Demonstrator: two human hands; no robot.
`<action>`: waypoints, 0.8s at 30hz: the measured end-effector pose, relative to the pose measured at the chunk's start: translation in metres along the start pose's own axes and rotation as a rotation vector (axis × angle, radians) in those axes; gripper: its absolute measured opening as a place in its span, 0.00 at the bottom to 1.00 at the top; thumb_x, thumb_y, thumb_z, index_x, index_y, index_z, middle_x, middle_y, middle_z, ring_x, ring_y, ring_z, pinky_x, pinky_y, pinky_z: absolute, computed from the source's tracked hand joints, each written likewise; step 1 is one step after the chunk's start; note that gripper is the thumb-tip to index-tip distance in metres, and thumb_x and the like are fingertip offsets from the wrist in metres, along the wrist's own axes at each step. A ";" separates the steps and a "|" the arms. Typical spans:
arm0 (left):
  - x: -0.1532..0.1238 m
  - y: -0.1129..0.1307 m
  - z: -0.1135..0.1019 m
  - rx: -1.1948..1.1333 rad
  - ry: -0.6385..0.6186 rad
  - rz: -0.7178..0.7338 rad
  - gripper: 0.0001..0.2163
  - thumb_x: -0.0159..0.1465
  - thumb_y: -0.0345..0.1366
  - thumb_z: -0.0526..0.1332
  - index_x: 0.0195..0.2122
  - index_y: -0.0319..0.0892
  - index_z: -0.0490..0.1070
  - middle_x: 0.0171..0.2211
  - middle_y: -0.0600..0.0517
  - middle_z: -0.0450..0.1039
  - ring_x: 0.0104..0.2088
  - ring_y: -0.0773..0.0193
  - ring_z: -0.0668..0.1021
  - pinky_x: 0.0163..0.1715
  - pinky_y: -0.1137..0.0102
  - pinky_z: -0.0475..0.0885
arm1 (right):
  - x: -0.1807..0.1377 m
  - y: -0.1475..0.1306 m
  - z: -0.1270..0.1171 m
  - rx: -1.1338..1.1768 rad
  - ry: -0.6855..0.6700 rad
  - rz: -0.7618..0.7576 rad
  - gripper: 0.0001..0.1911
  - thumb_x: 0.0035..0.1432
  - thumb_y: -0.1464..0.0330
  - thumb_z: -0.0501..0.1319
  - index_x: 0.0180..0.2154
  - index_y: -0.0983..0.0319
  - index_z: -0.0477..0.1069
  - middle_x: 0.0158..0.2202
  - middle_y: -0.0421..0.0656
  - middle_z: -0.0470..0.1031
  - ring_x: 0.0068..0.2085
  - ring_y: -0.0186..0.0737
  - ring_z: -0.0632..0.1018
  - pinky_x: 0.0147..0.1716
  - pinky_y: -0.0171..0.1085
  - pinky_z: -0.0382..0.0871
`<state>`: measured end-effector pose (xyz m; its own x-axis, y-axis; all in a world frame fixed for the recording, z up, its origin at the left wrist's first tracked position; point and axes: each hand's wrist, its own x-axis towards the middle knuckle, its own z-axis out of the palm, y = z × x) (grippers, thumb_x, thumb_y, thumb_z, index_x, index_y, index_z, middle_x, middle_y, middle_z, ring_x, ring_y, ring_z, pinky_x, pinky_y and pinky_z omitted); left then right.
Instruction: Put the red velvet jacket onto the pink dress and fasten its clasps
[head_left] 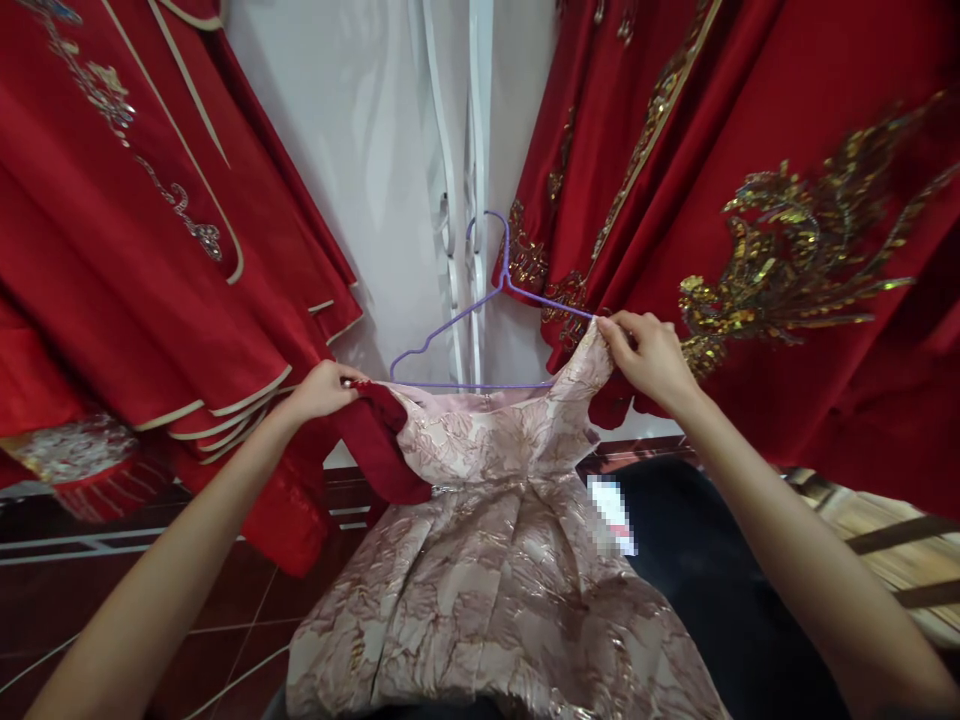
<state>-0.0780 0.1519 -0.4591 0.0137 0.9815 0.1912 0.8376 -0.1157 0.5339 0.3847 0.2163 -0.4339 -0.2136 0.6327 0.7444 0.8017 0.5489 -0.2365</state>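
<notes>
A pink and cream floral brocade dress (480, 570) with a shiny metallic pattern spreads out in front of me. Its right shoulder strap is pinched between the thumb and fingers of my right hand (649, 350), against the sloping arm of a purple hanger (465, 312). The hanger's other end stands free above the neckline, its hook pointing up. On the left, my left hand (324, 390) is closed on the dress's other shoulder edge, where a dark red fabric piece (386, 445) hangs down. Exactly how that piece joins the dress, I cannot tell.
Red embroidered garments (135, 210) hang on the left, and more with gold sequins (795, 250) on the right. Behind are white cabinet doors (337, 150) with handles. A black object (697, 580) lies beside the dress. Cables run over the dark tiled floor (247, 610).
</notes>
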 end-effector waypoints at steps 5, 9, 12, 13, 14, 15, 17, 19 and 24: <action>0.001 0.001 0.002 0.100 0.064 0.013 0.18 0.47 0.41 0.57 0.32 0.37 0.81 0.28 0.49 0.80 0.28 0.60 0.76 0.27 0.73 0.67 | 0.001 0.002 0.000 0.005 -0.013 -0.004 0.23 0.66 0.51 0.47 0.30 0.58 0.69 0.25 0.44 0.74 0.34 0.49 0.73 0.37 0.44 0.58; 0.004 0.002 0.003 0.094 0.110 -0.035 0.19 0.48 0.43 0.58 0.33 0.36 0.81 0.28 0.48 0.80 0.27 0.61 0.76 0.24 0.73 0.65 | 0.001 0.001 -0.002 0.008 -0.021 -0.024 0.24 0.66 0.51 0.46 0.29 0.58 0.69 0.25 0.43 0.73 0.33 0.48 0.73 0.36 0.43 0.58; 0.004 -0.001 0.003 0.054 0.058 -0.021 0.19 0.48 0.42 0.58 0.33 0.36 0.81 0.27 0.49 0.80 0.27 0.61 0.76 0.25 0.74 0.66 | 0.000 0.000 -0.002 -0.012 -0.014 -0.031 0.24 0.66 0.51 0.46 0.29 0.57 0.68 0.25 0.43 0.73 0.33 0.48 0.73 0.37 0.43 0.58; 0.003 -0.003 0.002 0.044 0.048 -0.011 0.18 0.47 0.41 0.58 0.33 0.36 0.81 0.28 0.49 0.80 0.27 0.61 0.76 0.25 0.74 0.67 | 0.000 0.001 -0.002 -0.019 -0.008 -0.032 0.24 0.66 0.51 0.46 0.28 0.58 0.68 0.25 0.44 0.74 0.33 0.48 0.73 0.37 0.44 0.58; 0.002 -0.004 0.002 0.037 0.050 0.002 0.19 0.47 0.41 0.58 0.34 0.36 0.81 0.28 0.49 0.80 0.28 0.60 0.77 0.27 0.73 0.68 | 0.000 0.001 -0.002 -0.022 -0.003 -0.034 0.24 0.66 0.51 0.46 0.28 0.58 0.68 0.26 0.44 0.74 0.34 0.48 0.72 0.37 0.44 0.58; 0.001 -0.006 0.002 0.032 0.060 0.015 0.19 0.47 0.40 0.58 0.34 0.36 0.80 0.30 0.49 0.80 0.29 0.59 0.77 0.28 0.73 0.69 | 0.000 0.001 -0.002 -0.025 0.004 -0.035 0.24 0.66 0.51 0.46 0.29 0.58 0.68 0.26 0.44 0.74 0.34 0.48 0.72 0.37 0.44 0.58; -0.002 -0.010 0.001 0.016 0.082 0.049 0.19 0.47 0.40 0.58 0.36 0.35 0.80 0.34 0.47 0.81 0.32 0.57 0.79 0.33 0.71 0.71 | 0.000 0.002 -0.002 -0.026 0.019 -0.036 0.23 0.66 0.51 0.46 0.29 0.58 0.68 0.27 0.45 0.74 0.35 0.49 0.72 0.38 0.45 0.58; -0.005 -0.012 -0.001 -0.001 0.071 0.088 0.19 0.48 0.39 0.57 0.37 0.36 0.80 0.36 0.46 0.81 0.36 0.56 0.79 0.37 0.70 0.72 | 0.000 0.002 -0.003 -0.020 0.016 -0.041 0.22 0.66 0.52 0.46 0.29 0.58 0.67 0.26 0.44 0.74 0.35 0.48 0.72 0.38 0.45 0.58; -0.013 -0.009 -0.010 0.062 -0.061 0.158 0.17 0.47 0.37 0.56 0.34 0.39 0.80 0.37 0.48 0.81 0.38 0.56 0.80 0.41 0.70 0.73 | 0.000 0.001 -0.005 -0.014 -0.004 -0.059 0.23 0.66 0.52 0.47 0.28 0.58 0.67 0.25 0.43 0.72 0.33 0.47 0.72 0.38 0.45 0.58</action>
<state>-0.0914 0.1385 -0.4578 0.1795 0.9593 0.2179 0.8546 -0.2617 0.4485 0.3881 0.2141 -0.4307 -0.2625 0.6018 0.7543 0.7955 0.5774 -0.1838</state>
